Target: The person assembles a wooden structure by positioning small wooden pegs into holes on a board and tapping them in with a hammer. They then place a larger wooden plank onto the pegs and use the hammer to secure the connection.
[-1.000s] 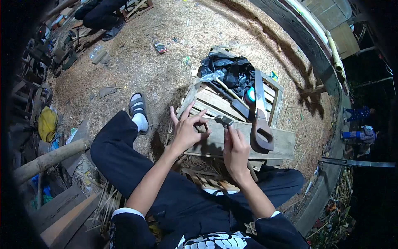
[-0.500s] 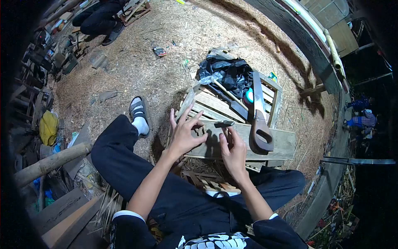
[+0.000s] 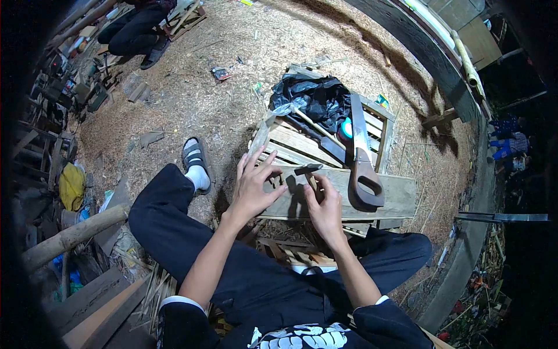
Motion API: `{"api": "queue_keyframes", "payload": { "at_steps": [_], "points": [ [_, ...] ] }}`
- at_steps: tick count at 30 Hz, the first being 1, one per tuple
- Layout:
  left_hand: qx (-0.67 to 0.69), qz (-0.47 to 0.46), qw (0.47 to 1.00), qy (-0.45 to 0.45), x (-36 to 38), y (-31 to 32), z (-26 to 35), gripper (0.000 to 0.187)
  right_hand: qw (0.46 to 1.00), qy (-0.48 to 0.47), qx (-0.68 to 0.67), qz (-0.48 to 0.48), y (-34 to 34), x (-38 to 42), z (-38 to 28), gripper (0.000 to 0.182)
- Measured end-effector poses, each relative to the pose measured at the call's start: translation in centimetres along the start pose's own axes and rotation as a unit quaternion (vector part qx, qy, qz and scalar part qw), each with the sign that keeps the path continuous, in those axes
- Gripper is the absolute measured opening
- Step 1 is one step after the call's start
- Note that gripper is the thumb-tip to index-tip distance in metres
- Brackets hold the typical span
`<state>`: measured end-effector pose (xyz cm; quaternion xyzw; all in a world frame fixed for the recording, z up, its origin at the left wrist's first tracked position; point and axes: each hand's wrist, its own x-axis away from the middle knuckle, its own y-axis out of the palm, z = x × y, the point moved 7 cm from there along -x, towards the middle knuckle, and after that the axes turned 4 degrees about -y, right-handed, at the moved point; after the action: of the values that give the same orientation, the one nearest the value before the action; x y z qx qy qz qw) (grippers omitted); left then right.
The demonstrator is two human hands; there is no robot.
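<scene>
A small hammer [image 3: 308,169] is in my right hand [image 3: 324,214], its dark head tilted above a wooden plank [image 3: 398,195]. My fingers wrap round its handle. Over the plank's left end is my left hand [image 3: 253,189], fingers spread; small dark pieces show near its thumb and fingers, too small to make out. A handsaw [image 3: 365,166] lies across the plank's right part, its blade pointing away from me. Beyond the plank is a slatted wooden frame [image 3: 388,139] bearing a black plastic bag [image 3: 319,100], a wooden-handled tool [image 3: 317,125] and a round blue-and-white item [image 3: 347,128].
A person [image 3: 136,35] crouches at the upper left. More people [image 3: 511,142] are at the far right. A round pole [image 3: 75,232] and a yellow bag [image 3: 72,186] lie at the left. A concrete edge [image 3: 459,262] runs along the right.
The hammer head has tilted and shifted slightly left. My left hand's fingers have moved a little left. The whole view has shifted slightly.
</scene>
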<state>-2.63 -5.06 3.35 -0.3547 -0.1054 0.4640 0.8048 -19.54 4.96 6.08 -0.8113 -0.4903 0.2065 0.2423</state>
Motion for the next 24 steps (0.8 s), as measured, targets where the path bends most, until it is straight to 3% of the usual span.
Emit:
{"api": "queue_keyframes", "payload": {
  "at_steps": [3, 10, 13, 24],
  "points": [
    [-0.047, 0.006, 0.999, 0.027, 0.0, 0.1, 0.7, 0.039, 0.998, 0.049, 0.014, -0.034, -0.1, 0.1, 0.0, 0.031],
    [-0.067, -0.016, 0.996, 0.056, 0.0, -0.1, 1.0, 0.042, 0.999, 0.030, -0.036, -0.010, 0.2, 0.1, 0.8, 0.031],
    [-0.017, -0.010, 0.999, 0.029, -0.5, 0.3, 0.6, 0.043, 0.998, 0.037, -0.046, -0.011, 0.2, 0.1, 1.2, 0.032],
    [-0.053, 0.033, 0.998, -0.002, 0.1, 0.2, 0.6, 0.040, 0.997, 0.054, -0.057, 0.005, -1.2, 0.5, 1.8, 0.033]
  ]
}}
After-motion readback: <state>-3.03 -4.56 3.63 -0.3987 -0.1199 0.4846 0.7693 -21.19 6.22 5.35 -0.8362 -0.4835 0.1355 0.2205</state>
